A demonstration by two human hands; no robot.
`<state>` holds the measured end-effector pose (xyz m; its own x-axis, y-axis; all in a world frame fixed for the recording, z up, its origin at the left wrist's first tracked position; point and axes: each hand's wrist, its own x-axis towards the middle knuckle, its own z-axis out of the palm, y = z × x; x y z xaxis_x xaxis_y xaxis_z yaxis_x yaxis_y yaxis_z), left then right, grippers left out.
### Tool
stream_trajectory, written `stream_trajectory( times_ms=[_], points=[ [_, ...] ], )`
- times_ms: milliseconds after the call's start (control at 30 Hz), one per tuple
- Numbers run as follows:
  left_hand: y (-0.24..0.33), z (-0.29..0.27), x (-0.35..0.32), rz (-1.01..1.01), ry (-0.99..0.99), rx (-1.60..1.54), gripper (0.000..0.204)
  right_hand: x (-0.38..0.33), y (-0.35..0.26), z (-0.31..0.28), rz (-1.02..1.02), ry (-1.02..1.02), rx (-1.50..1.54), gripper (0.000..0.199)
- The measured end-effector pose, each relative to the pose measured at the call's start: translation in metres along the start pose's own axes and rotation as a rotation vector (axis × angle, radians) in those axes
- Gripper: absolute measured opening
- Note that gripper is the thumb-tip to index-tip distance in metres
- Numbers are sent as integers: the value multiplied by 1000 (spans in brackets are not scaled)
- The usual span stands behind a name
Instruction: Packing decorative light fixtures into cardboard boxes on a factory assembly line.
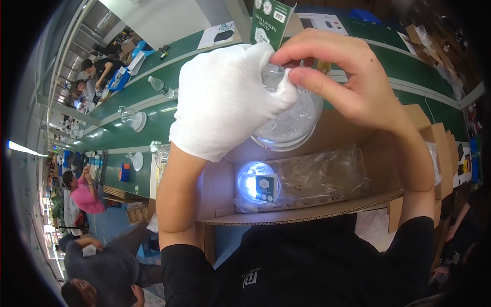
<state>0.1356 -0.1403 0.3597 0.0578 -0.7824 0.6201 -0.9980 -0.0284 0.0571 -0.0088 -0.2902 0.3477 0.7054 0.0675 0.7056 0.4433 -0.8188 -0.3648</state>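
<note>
Both hands meet above an open cardboard box, at the top of a clear dome (291,123) with a round pale base. My left hand (225,97), in a white glove, is closed round the dome's narrow top. My right hand (348,77) is bare, with thumb and index finger pinched beside the glove; what lies between them is hidden. A green printed card (271,25) stands up just behind the left fingers. Below, in the cardboard box (327,202), sits a second dome (250,179), lit white-blue, with a small green tag on it.
Crumpled clear plastic (322,174) lies in the box beside the lit dome. Beyond runs a green workbench (179,51) with a plastic bottle (159,86) and another clear dome (134,120). Other people work at the left, one in a pink shirt (87,197).
</note>
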Motion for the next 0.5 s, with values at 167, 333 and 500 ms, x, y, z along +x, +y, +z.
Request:
stream_trajectory(
  times_ms=[167,333,500],
  points=[
    [-2,2,12,-200,44,54,30,-30,25,4,280,406,229,17],
    [-21,-7,8,-391,157,-96,36,-119,18,18,663,-198,77,42],
    [-21,-29,14,-511,272,-350,38,-128,0,69,863,-256,547,65]
  ],
)
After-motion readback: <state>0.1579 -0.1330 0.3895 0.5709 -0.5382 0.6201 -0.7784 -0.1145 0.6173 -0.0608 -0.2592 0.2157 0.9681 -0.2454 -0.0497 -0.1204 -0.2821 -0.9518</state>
